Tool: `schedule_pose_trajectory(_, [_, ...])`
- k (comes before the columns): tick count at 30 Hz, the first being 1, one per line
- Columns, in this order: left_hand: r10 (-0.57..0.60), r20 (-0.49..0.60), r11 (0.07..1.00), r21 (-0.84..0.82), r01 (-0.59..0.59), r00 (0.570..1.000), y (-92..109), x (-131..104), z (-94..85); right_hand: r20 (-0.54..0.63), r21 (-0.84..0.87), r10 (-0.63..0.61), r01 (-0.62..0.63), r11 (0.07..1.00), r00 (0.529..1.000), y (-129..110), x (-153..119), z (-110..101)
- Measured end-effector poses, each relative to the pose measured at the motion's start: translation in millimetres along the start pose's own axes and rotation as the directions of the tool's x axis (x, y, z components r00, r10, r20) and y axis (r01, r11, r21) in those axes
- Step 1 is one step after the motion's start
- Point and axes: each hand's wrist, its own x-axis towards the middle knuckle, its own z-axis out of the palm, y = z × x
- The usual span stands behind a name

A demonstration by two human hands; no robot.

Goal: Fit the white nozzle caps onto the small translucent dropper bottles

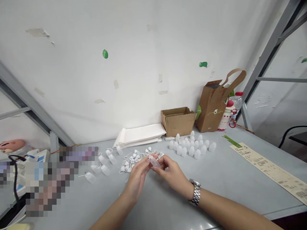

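A small translucent plastic bottle (154, 162) is tilted between my two hands above the table. My right hand (169, 171) is closed round its body, fingers and thumb pinching it. At the neck end, my left hand (140, 174) has its fingers closed on what looks like a small white cap; the fingers partly hide it. Just behind the hands lies a pile of white caps with loop straps (134, 157). Several uncapped-looking small bottles (192, 150) stand grouped on the right. To the left, several bottles with caps and straps (105, 170) lie on their sides.
Against the wall are a stack of white padded envelopes (141, 134), an open cardboard box (180, 124) and a brown paper bag (211, 111). A long printed label strip (268, 171) lies at the right. A blurred-out patch (57, 182) and cables are at the left.
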Motion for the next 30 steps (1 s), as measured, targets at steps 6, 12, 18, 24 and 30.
schedule_pose_trajectory(6, [-0.029,0.020,0.999,-0.025,0.030,0.999,-2.1,-0.5,0.3,-0.075,-0.217,-0.169,0.150,0.965,0.983,1.9,-5.5,1.7])
schedule_pose_trajectory(12, [-0.043,0.040,0.998,-0.036,0.044,0.998,-1.1,-0.5,1.1,-0.073,-0.336,-0.264,0.226,0.914,0.962,4.7,-8.5,2.2])
schedule_pose_trajectory(18, [-0.088,0.006,0.992,-0.088,0.088,0.996,-2.5,0.9,0.6,-0.063,-0.377,-0.266,0.223,0.899,0.962,3.2,-9.2,2.7])
schedule_pose_trajectory(24, [-0.079,0.031,0.986,-0.147,0.083,0.996,-5.6,2.7,-2.3,-0.066,-0.385,-0.256,0.212,0.898,0.965,1.3,-8.6,1.2])
schedule_pose_trajectory(30, [-0.086,0.006,0.991,-0.107,0.086,0.996,-3.0,1.3,-0.3,-0.049,-0.468,-0.314,0.256,0.846,0.948,2.2,-8.5,1.6])
